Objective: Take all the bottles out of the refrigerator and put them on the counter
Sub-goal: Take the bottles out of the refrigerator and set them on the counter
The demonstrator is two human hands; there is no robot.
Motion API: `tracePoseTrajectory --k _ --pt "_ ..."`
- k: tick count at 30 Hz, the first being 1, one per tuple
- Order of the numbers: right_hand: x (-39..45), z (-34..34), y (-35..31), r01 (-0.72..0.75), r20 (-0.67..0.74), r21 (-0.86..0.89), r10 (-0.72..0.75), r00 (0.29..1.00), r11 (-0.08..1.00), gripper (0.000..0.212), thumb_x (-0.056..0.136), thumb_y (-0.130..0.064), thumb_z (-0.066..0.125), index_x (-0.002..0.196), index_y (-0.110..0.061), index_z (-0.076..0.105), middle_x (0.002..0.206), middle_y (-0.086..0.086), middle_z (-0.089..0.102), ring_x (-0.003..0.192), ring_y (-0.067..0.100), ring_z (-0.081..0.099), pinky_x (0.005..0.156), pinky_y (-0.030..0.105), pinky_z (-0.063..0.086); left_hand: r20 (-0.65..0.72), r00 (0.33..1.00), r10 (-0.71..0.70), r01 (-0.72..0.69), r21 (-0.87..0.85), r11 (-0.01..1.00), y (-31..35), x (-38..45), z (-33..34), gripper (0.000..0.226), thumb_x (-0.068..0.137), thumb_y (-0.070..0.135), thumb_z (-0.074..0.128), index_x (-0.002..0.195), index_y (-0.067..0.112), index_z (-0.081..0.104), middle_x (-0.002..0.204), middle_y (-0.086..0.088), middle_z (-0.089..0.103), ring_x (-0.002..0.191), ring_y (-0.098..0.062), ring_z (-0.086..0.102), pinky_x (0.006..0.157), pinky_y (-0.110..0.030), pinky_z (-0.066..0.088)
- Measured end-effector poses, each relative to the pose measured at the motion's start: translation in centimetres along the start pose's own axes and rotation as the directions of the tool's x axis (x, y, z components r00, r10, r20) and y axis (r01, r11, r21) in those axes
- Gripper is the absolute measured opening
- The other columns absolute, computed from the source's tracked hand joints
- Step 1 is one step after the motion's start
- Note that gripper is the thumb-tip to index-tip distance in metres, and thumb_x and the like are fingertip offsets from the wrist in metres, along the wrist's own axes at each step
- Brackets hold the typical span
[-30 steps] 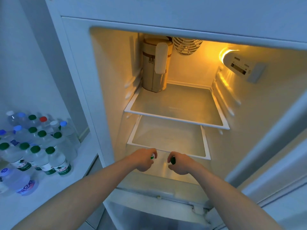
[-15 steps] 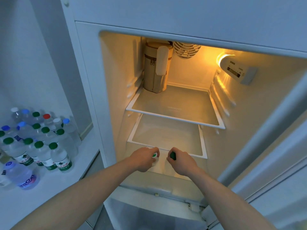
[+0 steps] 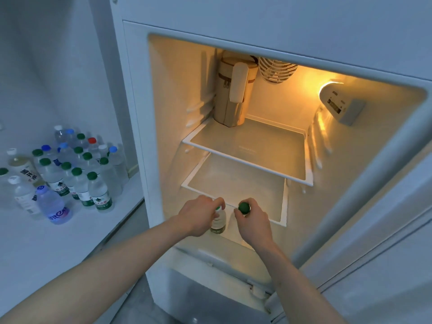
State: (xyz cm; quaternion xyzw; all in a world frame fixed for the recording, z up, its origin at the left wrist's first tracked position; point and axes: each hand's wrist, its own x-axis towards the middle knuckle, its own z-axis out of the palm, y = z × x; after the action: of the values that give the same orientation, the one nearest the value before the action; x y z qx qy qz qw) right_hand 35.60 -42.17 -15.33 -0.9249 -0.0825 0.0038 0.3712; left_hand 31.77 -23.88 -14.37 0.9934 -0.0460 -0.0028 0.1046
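Observation:
Both my hands are low inside the open refrigerator [image 3: 163,118], under the second glass shelf. My left hand [image 3: 198,215] grips the neck of a clear bottle [image 3: 219,222] with a pale cap and a green label. My right hand [image 3: 253,222] grips a second bottle by its dark green cap [image 3: 243,207]; that bottle's body is hidden behind the hand. Both bottles stand upright side by side, close together. On the white counter [image 3: 58,249] to the left stands a cluster of several bottles [image 3: 77,174] with green, blue, white and red caps.
The two glass shelves [image 3: 247,146] above my hands hold no bottles. A tan zippered cylindrical pouch [image 3: 232,90] stands at the back left of the top shelf. The refrigerator door [image 3: 374,218] hangs open on the right. A lit control unit [image 3: 339,104] sits on the right wall.
Both hands have lifted slightly with the bottles, and more of the left bottle's body now shows. My view has shifted left, showing more of the counter.

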Motion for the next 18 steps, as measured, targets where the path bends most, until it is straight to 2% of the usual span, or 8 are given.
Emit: tracePoseTrajectory --k 5,8,13,16,18 --pt "-1.5 -2.6 -0.9 0.117 -0.077 0.102 -0.109 0.991 0.988 0.014 0.094 -0.036 0.065 0.105 -0.032 0.058 0.091 -0.007 0.068 0.082 0.022 0.063 0.073 0.039 0.054 -0.157 0.987 -0.043 0.041 -0.018 0.999 2.5 -2.7 -1.7 0.024 0.104 0.032 0.045 0.128 0.034 0.044 0.113 0.003 0.063 0.111 -0.023 0.052 0.076 -0.044 0.052" --pt "-2.7 -4.5 -1.9 0.196 -0.140 0.147 -0.176 0.974 0.970 0.014 0.091 -0.036 0.067 0.103 -0.033 0.061 0.088 -0.010 0.068 0.082 0.021 0.062 0.074 0.038 0.053 -0.263 0.962 -0.076 0.055 -0.088 0.995 4.6 -4.9 -2.7 0.023 0.104 0.033 0.044 0.127 0.035 0.044 0.111 0.006 0.063 0.109 -0.022 0.052 0.074 -0.044 0.052" --pt "-5.9 -6.5 -4.6 0.352 -0.178 0.227 -0.317 0.932 0.908 0.014 0.087 -0.032 0.073 0.097 -0.032 0.064 0.067 -0.014 0.058 0.065 0.010 0.054 0.061 0.027 0.041 -0.414 0.888 -0.198 0.120 -0.206 0.971 7.3 -10.1 -4.3 0.022 0.102 0.035 0.048 0.124 0.038 0.044 0.107 0.014 0.062 0.104 -0.016 0.050 0.071 -0.040 0.049" --pt "-7.3 -7.3 -6.4 0.402 -0.171 0.257 -0.368 0.914 0.879 0.014 0.086 -0.034 0.075 0.094 -0.031 0.065 0.057 -0.013 0.050 0.061 0.006 0.053 0.056 0.016 0.035 -0.485 0.837 -0.255 0.152 -0.241 0.958 8.0 -13.4 -5.6 0.022 0.102 0.034 0.049 0.124 0.036 0.045 0.096 0.021 0.051 0.097 -0.013 0.047 0.068 -0.035 0.041" --pt "-8.5 -7.1 -8.1 0.432 -0.129 0.293 -0.413 0.902 0.853 0.013 0.086 -0.037 0.075 0.091 -0.030 0.065 0.056 -0.017 0.052 0.059 0.008 0.051 0.056 0.019 0.035 -0.505 0.806 -0.308 0.201 -0.256 0.946 7.7 -15.9 -6.5 0.021 0.102 0.036 0.049 0.123 0.036 0.045 0.089 0.021 0.046 0.091 -0.014 0.046 0.068 -0.036 0.043"
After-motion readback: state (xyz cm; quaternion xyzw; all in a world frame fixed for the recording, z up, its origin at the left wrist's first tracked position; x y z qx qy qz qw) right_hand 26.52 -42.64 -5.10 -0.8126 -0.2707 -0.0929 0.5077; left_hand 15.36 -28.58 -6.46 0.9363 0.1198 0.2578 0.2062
